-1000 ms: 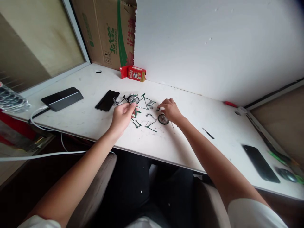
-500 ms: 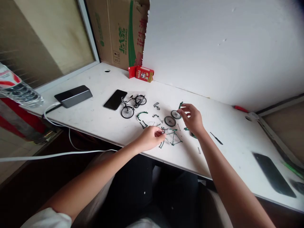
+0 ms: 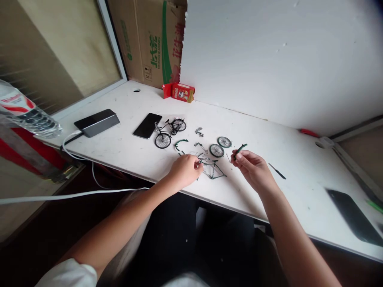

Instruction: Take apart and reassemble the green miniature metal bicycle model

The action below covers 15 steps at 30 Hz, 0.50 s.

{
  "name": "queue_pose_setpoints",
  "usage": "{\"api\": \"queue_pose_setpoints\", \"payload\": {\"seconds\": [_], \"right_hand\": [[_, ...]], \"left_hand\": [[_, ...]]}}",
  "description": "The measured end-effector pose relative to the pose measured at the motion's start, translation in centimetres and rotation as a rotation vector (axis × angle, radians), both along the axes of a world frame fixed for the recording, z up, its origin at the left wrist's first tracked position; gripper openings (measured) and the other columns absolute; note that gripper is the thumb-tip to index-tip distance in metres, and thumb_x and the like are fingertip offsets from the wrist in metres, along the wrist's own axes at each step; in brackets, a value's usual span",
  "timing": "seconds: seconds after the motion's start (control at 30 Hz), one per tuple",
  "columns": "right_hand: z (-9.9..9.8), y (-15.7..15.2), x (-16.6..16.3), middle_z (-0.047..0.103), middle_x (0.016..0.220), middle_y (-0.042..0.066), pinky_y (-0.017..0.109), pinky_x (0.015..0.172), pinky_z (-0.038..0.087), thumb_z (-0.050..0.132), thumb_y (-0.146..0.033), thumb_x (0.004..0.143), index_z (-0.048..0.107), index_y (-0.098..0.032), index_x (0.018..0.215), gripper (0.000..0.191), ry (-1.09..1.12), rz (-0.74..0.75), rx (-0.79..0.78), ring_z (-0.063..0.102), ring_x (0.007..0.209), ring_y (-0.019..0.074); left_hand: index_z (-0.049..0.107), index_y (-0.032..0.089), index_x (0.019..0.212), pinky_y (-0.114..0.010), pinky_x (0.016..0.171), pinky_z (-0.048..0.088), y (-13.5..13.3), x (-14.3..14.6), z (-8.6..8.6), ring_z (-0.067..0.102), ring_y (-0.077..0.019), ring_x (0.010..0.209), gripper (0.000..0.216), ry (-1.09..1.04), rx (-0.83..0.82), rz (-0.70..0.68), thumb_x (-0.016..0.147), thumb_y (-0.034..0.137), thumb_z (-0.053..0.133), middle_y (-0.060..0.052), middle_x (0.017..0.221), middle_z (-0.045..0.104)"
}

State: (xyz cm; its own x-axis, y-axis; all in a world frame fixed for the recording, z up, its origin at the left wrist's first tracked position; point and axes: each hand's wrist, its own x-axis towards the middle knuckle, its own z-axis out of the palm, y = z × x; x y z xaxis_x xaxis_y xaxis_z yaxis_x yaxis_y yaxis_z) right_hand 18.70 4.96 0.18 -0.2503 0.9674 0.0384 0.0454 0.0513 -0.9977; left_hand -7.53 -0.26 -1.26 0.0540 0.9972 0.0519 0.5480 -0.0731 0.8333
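The green miniature bicycle frame (image 3: 214,170) is pinched at its front end by my left hand (image 3: 186,169), whose fingers are closed and hide part of it. A small silver handlebar shows beside those fingertips. My right hand (image 3: 254,166) is raised over the table, its thumb and fingers closed on a small green mudguard (image 3: 240,148), a slim curved piece. Between the hands and farther back lie two small spoked wheels (image 3: 216,150). A silver crank part (image 3: 201,148) and another small silver part (image 3: 199,131) rest left of the wheels. Another green curved mudguard lies behind my left hand.
An assembled black miniature bicycle (image 3: 170,131) stands by a phone (image 3: 147,125) on the white table. A dark grey device (image 3: 97,122) and a water bottle (image 3: 26,111) are left. Tweezers (image 3: 277,171) and a dark flat slab (image 3: 354,215) lie right; a red box (image 3: 179,92) is behind.
My right hand has drawn back from the wheels, turned over and brought the green mudguard nearer. My left hand and the bicycle frame have shifted a little left. The view has turned slightly.
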Motion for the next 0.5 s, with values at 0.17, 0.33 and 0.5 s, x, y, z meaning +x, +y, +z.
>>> {"api": "queue_pose_setpoints", "payload": {"seconds": [0.17,0.33,0.5], "right_hand": [[-0.3,-1.6,-0.1,0.07,0.097,0.003,0.034,0.074,0.056,0.089,-0.048,0.084,0.071,-0.027,0.083,0.028,0.054,-0.03,-0.092,0.062,0.079,0.0178],[-0.5,-2.8,-0.8,0.061,0.079,0.0,0.033,0.067,0.052,0.083,-0.047,0.089,0.072,-0.027,0.088,0.023,0.093,-0.052,-0.071,0.057,0.069,0.016],[-1.3,-3.7,-1.1,0.072,0.082,0.002,0.035,0.071,0.056,0.087,-0.046,0.087,0.077,-0.026,0.098,0.024,0.085,-0.087,-0.034,0.067,0.075,0.0179]], "left_hand": [[0.068,0.02,0.07,-0.033,0.065,0.04,0.2,-0.2,-0.4,0.061,-0.023,0.067,0.023,-0.04,0.004,-0.016,0.089,0.032,0.075,-0.009,0.074,0.074],[0.069,0.02,0.067,-0.031,0.062,0.04,0.9,-0.6,-1.2,0.059,-0.0206,0.063,0.037,-0.159,-0.008,-0.089,0.095,0.044,0.071,-0.004,0.067,0.07],[0.081,0.016,0.09,-0.031,0.072,0.049,1.4,-0.6,-1.7,0.07,-0.0236,0.08,0.035,-0.256,-0.048,-0.121,0.097,0.049,0.068,-0.009,0.09,0.08]]}}
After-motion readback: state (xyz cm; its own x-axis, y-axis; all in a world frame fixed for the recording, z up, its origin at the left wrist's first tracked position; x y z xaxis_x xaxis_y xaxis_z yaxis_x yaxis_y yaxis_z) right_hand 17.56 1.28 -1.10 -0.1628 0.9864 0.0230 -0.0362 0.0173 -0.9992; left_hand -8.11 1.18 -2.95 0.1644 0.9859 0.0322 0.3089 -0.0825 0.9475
